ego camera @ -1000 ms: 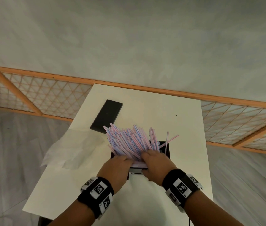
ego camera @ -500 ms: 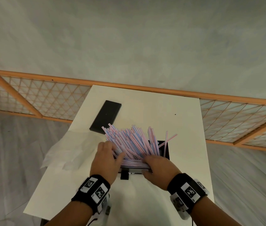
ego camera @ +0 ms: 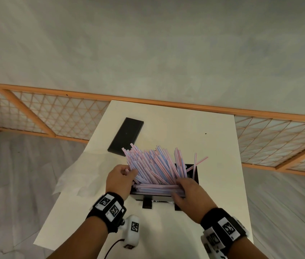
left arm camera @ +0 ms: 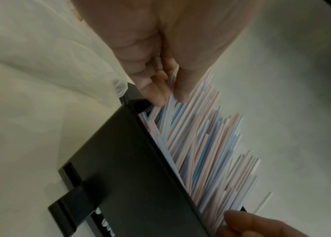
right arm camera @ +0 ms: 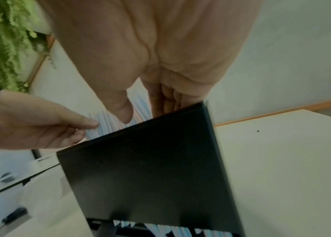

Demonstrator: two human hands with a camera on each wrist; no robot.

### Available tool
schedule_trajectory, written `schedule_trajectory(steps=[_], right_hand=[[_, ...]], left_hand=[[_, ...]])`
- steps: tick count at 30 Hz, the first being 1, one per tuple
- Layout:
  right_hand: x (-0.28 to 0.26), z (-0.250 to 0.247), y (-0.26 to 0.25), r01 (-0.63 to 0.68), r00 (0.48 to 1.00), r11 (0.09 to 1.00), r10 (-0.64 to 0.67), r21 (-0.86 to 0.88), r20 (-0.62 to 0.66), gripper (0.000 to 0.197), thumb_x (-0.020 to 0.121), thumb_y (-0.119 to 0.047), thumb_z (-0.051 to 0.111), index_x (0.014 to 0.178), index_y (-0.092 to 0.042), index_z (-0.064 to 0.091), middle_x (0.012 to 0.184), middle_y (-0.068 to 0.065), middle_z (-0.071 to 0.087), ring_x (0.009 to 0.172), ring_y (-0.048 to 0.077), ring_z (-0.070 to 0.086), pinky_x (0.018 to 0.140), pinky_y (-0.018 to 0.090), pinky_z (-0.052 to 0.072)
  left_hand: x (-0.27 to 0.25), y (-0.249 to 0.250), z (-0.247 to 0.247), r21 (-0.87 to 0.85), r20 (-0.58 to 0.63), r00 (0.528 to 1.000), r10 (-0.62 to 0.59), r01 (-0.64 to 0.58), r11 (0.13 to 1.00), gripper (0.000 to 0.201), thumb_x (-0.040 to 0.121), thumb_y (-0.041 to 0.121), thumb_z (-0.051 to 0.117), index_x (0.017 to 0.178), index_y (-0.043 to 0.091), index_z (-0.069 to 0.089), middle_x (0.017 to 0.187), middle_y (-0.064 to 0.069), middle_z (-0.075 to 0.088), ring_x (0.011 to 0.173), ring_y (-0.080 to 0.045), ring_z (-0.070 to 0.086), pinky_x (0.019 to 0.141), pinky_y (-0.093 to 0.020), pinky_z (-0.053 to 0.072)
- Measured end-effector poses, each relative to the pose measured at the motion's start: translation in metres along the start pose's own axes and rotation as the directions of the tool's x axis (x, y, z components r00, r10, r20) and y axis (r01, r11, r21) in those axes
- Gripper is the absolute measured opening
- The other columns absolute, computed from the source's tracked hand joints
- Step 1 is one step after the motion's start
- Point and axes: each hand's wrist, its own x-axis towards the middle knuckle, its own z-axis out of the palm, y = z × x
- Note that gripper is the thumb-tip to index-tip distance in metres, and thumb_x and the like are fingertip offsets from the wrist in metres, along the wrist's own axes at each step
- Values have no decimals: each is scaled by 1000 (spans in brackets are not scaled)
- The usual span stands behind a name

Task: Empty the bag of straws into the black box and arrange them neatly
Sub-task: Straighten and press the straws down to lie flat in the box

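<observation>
Straws [ego camera: 155, 165]: heaped in the black box [ego camera: 195, 171] near the surface's front edge, most leaning toward the far-left corner, ends well above the rim; a few lying flat across the near side; two strays poking out toward the right edge.
Left hand [ego camera: 119, 181]: at the box's left side, fingers [left arm camera: 156, 89] curled round a few straws at the edge of the bundle, thumb pressing them in.
Right hand [ego camera: 191, 193]: at the near-right corner, fingers [right arm camera: 160, 102] fairly straight, dipped among the straws inside the rim, thumb on top; pressing rather than gripping, by the look of it.
Bag [ego camera: 77, 176]: crumpled and apparently empty, draped over the left edge.
Flat black piece [ego camera: 126, 139]: toward the far-left corner, probably the lid.
Step in hand: squaring up the leaning bundle.
Doing it well: squeeze gently from both sides, swing the bundle upright as one, then tap the tops level.
Risk: light straws likely to spring out under a hard push.
Left to do: flat ones and strays need tucking in last.
</observation>
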Motion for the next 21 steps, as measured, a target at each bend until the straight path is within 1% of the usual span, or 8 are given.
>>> schedule_trajectory(steps=[4, 6, 8, 10, 12, 14, 17, 21], right_hand=[[8, -9, 1, -50, 999, 997, 51, 59, -8, 25, 94, -42, 64, 109, -22, 63, 101, -5, 60, 94, 13, 58, 84, 28, 50], [11, -7, 1, -11, 1000, 1000, 11, 23, 8, 19, 95, -45, 61, 98, -27, 56, 92, -11, 54, 85, 9, 52, 75, 22, 43], [14, -4, -1, 6, 1000, 1000, -6, -1, 28, 21, 95, -45, 59, 103, -26, 57, 94, -11, 52, 87, 9, 50, 76, 20, 39], [17, -1, -4, 4, 999, 1000, -3, -19, 43, 26, 96, -45, 58, 109, -21, 60, 100, -6, 56, 91, 12, 53, 79, 23, 44], [19, 2, -9, -1, 998, 1000, 3, -26, 64, 27, 97, -43, 57, 107, -19, 60, 101, -2, 57, 91, 15, 55, 81, 27, 48], [20, 6, -13, 1, 995, 999, 4, -48, 99, 26, 97, -43, 55, 104, -18, 58, 102, -1, 55, 91, 17, 55, 82, 31, 50], [18, 11, -15, 18, 993, 998, -10, -66, 119, 20, 99, -40, 51, 98, -21, 54, 100, -5, 48, 90, 15, 52, 78, 28, 46], [16, 12, -12, 22, 993, 998, -15, -53, 119, 22, 100, -39, 49, 101, -19, 58, 100, -6, 47, 90, 15, 53, 80, 29, 47]], left_hand=[[-6, 7, -11, -6, -23, 996, 84, -85, 996, 12, 86, 28, 78, 87, 20, 69, 80, -2, 71, 73, -23, 73, 80, -44, 61], [-7, 14, -17, 36, -3, 987, 162, -162, 986, 10, 87, 31, 76, 84, 24, 69, 81, 0, 70, 76, -22, 72, 78, -40, 60], [-4, 18, -21, 100, 19, 976, 218, -219, 971, 13, 88, 34, 74, 83, 25, 66, 85, 4, 69, 80, -19, 69, 77, -35, 56], [-4, 21, -20, 183, 22, 972, 234, -234, 955, 15, 89, 33, 72, 84, 26, 60, 87, 4, 66, 80, -16, 65, 74, -31, 53], [-3, 22, -16, 235, -19, 981, 193, -183, 955, 19, 88, 29, 71, 88, 23, 53, 91, 0, 63, 80, -19, 65, 69, -29, 50], [-1, 21, -13, 176, -60, 995, 86, -74, 982, 26, 85, 28, 72, 93, 22, 48, 97, -4, 60, 82, -23, 67, 68, -32, 53], [5, 15, -7, 141, 20, 1000, 2, -5, 990, 30, 81, 36, 73, 100, 22, 53, 94, 1, 66, 82, -20, 69, 77, -42, 61], [9, 8, -6, 160, 63, 998, 30, -40, 986, 26, 86, 39, 68, 81, 14, 63, 76, -4, 71, 72, -24, 72, 75, -51, 60]])
